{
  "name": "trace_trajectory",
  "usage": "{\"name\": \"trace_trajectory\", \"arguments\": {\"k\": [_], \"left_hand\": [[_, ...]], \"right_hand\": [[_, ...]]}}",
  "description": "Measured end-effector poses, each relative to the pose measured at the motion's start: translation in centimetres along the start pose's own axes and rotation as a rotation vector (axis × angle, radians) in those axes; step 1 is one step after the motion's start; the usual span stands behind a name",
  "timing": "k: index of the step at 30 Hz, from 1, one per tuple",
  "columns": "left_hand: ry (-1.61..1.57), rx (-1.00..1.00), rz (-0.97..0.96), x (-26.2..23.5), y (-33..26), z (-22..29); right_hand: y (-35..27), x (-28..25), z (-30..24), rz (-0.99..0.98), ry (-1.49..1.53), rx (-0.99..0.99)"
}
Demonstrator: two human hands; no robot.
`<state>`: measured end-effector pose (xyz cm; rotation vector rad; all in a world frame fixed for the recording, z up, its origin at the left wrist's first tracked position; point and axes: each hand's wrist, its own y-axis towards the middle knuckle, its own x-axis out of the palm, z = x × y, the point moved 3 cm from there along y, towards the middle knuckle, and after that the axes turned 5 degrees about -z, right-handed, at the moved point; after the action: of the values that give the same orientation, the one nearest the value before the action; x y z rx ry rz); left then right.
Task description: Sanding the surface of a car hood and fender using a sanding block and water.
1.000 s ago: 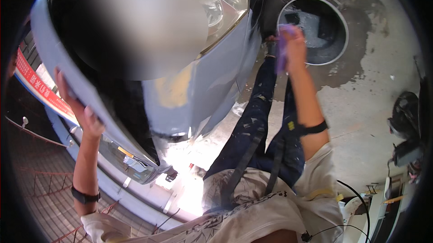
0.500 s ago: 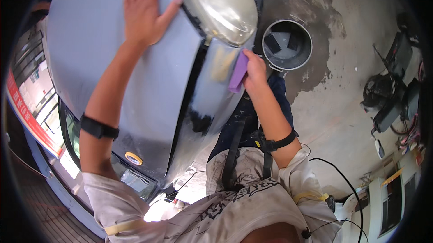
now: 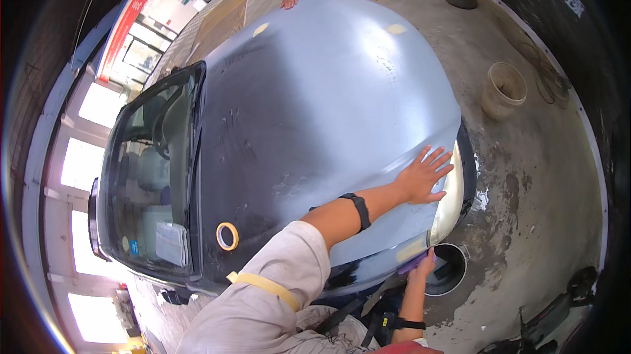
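My left hand (image 3: 426, 175) lies flat on the front edge of the grey-primed car hood (image 3: 342, 91), fingers spread, beside the yellowed headlight (image 3: 449, 204). My right hand (image 3: 424, 266) grips a flat purple sanding pad (image 3: 410, 263) against the front fender (image 3: 374, 263), just behind the headlight. A pale yellow filler patch (image 3: 413, 247) shows on the fender next to the pad. My left upper arm and sleeve cross over part of the hood and fender.
A tape roll (image 3: 227, 236) lies on the hood near the windshield (image 3: 154, 177). A metal pot (image 3: 453, 274) stands beside my right hand; a dirty bucket (image 3: 504, 91) is farther off. Across the hood, another person's hand (image 3: 290, 0) rests on its far edge.
The view has swung up and left, bringing in the whole hood, the windshield and another person. My right hand still holds the purple sanding pad at the fender; my left stays on the hood.
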<state>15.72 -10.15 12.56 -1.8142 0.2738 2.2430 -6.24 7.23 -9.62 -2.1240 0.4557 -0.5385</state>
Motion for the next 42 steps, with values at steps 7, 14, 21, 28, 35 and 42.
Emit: {"name": "trace_trajectory", "arguments": {"k": [7, 14, 21, 28, 35, 42], "left_hand": [[-0.01, 0.009, 0.008, 0.4, 0.9, 0.5], [-0.001, 0.0, 0.021, 1.0, 0.3, 0.2], [-0.038, 0.107, 0.08, -0.5, 6.9, 4.1], [0.13, -0.014, -0.064, -0.3, 0.7, 1.0], [0.162, -0.007, -0.114, 1.0, 1.7, 1.5], [0.213, -0.024, -0.221, 0.3, 1.9, 0.3]], "right_hand": [[0.4, -1.3, -0.8, -0.088, -0.149, 0.033], [4.5, -5.8, -2.9, -0.245, -0.747, -0.378], [22.2, -25.1, -10.2, -0.105, -0.819, -0.386], [20.5, -24.5, -2.7, -0.372, -0.685, -0.058], [29.0, -31.2, 0.9, -0.202, -1.362, -0.383], [42.7, -35.1, 19.6, -0.327, -1.239, -0.085]]}}
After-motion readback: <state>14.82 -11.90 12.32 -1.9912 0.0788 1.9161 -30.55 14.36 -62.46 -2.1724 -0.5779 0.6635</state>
